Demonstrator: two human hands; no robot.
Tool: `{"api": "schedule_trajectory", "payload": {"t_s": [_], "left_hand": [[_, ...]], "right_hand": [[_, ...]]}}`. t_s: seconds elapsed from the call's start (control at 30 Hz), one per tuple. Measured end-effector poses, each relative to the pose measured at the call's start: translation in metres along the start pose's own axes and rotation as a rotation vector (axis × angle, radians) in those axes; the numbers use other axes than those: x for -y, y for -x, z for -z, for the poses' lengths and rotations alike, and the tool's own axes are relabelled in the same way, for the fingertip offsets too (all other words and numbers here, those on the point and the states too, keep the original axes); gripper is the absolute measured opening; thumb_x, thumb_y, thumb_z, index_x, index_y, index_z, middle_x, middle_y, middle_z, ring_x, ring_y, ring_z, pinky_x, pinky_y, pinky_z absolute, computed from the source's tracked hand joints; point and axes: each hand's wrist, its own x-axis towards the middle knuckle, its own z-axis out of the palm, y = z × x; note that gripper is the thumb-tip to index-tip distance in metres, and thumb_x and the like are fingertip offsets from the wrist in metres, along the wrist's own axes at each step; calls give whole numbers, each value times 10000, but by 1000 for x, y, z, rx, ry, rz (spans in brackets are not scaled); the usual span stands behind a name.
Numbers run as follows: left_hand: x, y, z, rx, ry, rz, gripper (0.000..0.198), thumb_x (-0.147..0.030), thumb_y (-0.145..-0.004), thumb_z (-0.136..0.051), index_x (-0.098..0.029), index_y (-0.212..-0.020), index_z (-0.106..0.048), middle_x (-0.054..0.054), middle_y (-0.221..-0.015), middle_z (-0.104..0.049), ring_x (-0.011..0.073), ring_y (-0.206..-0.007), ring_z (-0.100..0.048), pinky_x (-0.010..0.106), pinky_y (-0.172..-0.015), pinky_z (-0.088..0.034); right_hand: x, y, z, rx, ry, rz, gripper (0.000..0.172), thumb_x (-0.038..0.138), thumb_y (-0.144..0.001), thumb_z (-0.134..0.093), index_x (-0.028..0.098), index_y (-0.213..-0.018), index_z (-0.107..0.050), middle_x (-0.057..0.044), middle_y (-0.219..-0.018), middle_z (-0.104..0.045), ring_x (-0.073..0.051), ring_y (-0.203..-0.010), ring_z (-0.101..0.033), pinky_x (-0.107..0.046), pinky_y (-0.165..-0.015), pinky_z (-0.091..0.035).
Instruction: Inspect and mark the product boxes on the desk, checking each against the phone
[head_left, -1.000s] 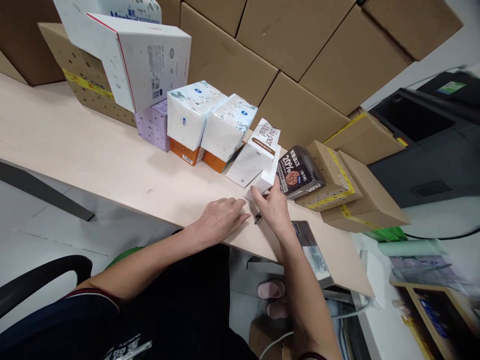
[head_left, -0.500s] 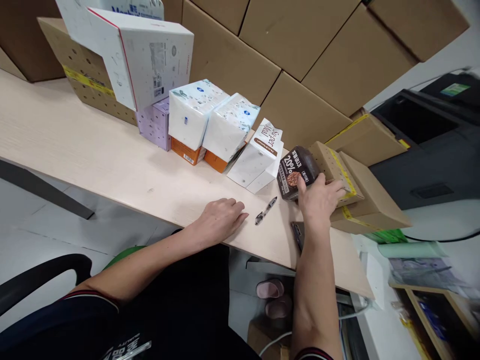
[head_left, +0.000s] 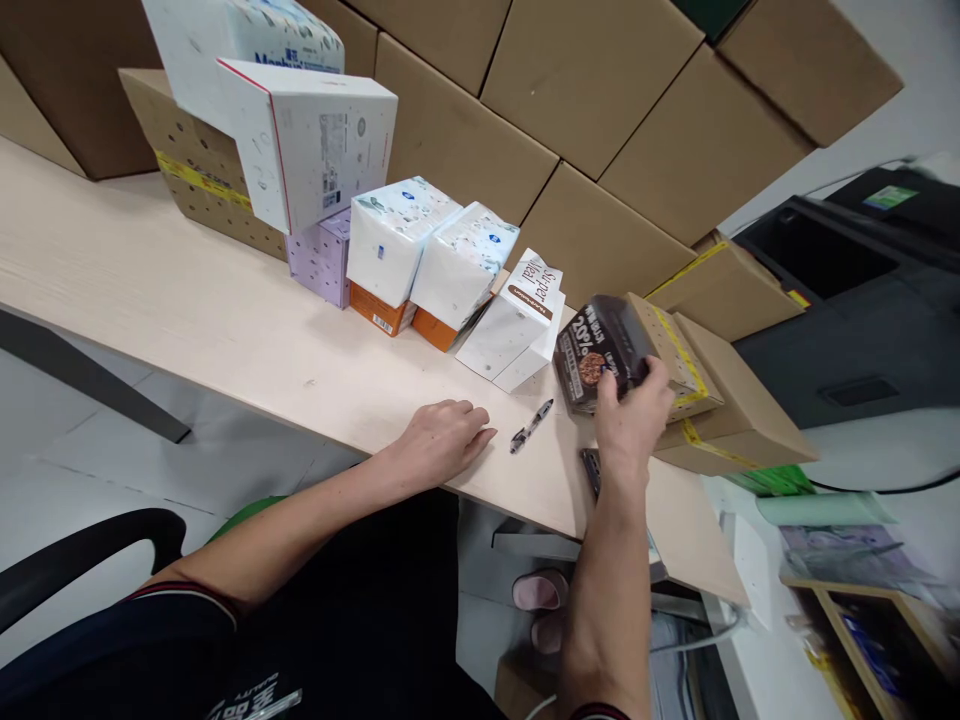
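My right hand (head_left: pixel 634 420) grips a dark brown snack box (head_left: pixel 600 345) marked "20%", tilted up off the stack of flat cardboard boxes (head_left: pixel 720 400). My left hand (head_left: pixel 442 437) rests flat on the wooden table (head_left: pixel 187 300), fingers loosely spread, holding nothing. A black pen (head_left: pixel 531 426) lies on the table between my hands. A white "Super Meal" box (head_left: pixel 517 320) lies just left of the brown box. A dark phone (head_left: pixel 590 468) peeks out under my right wrist.
Tissue packs (head_left: pixel 431 255) on orange boxes, a purple box (head_left: pixel 322 258) and a large white box (head_left: pixel 300 140) line the table's back. Brown cartons (head_left: pixel 600 90) form a wall behind. A black printer (head_left: pixel 847 290) stands at right. Chair arm (head_left: pixel 82 560) at lower left.
My right hand left the white box and the pen, reached right to the brown snack box, closed on it and tilted it up. My left hand stayed put.
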Motion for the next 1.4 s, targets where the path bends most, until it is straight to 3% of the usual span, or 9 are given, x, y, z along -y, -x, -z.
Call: {"api": "schedule_trajectory", "payload": {"t_s": [0.1,0.2,0.3,0.43,0.5,0.63,0.97,1.17,1.4], "left_hand": [[0,1,0,-96,53,-20,241,-295,-1063,-502,-147,-1119,-684,83,-905,-712,224,-839,-697,341,-734,-553],[2,3,3,-490,262,-98,230,-235,-1043,-535,-178,-1238,-644,82,-1010,-708,206,-945,-679,344,-830,-566],[9,6,7,-920,481,-119,243,-212,-1005,-596,-246,-1237,-658,68,-1111,-673,218,-1079,-642,393,-958,-545],[23,15,11,-1164,646,13,223,-337,-1017,-577,-275,-1196,-694,64,-1149,-646,245,-1142,-615,422,-1006,-531],[28,18,13,-1146,737,106,248,-394,-1032,-561,-272,-1200,-695,61,-1192,-651,239,-1166,-618,400,-1018,-527],[29,20,21,-851,862,246,381,-509,-1058,-504,-230,-1240,-688,72,-1242,-702,240,-1178,-654,404,-1066,-516],[30,19,31,-333,955,235,450,-434,-1036,-502,-216,-1420,-587,89,-1449,-638,293,-1364,-582,466,-1177,-452],[33,22,27,-241,971,175,569,-193,-884,-583,-244,-1439,-469,103,-1494,-577,289,-1438,-515,477,-1184,-433],[32,20,28,-309,1064,172,500,-261,-877,-695,-227,-1357,-557,99,-1359,-666,258,-1249,-636,401,-1045,-515]], "right_hand": [[-1,21,28,-240,-183,112,626,388,-843,-677,172,-1413,-533,-206,-1395,-573,-373,-1313,-553,-600,-1107,-463],[3,49,48,-312,-516,98,642,424,-854,-708,232,-1426,-488,-155,-1445,-539,-324,-1286,-609,-569,-1074,-525],[9,76,49,-136,-783,20,623,443,-874,-709,286,-1434,-484,-107,-1400,-588,-306,-1218,-663,-612,-1073,-521],[21,103,30,208,-897,24,575,409,-851,-767,294,-1382,-577,-87,-1373,-641,-280,-1240,-656,-547,-1113,-509],[26,109,22,307,-903,58,564,376,-828,-805,288,-1352,-617,-85,-1369,-659,-264,-1259,-648,-498,-1124,-511],[27,109,13,367,-864,77,611,370,-825,-818,293,-1394,-610,-95,-1452,-630,-266,-1342,-606,-488,-1155,-495],[5,108,4,226,-896,-11,689,420,-824,-812,273,-1455,-575,-128,-1432,-651,-268,-1255,-655,-504,-1105,-523],[-1,121,0,274,-831,-72,526,410,-861,-762,238,-1344,-641,-115,-1257,-742,-260,-1143,-701,-493,-1047,-550],[-5,122,3,303,-836,-8,541,445,-885,-742,222,-1367,-640,-121,-1278,-729,-268,-1189,-684,-458,-1054,-538]]}}
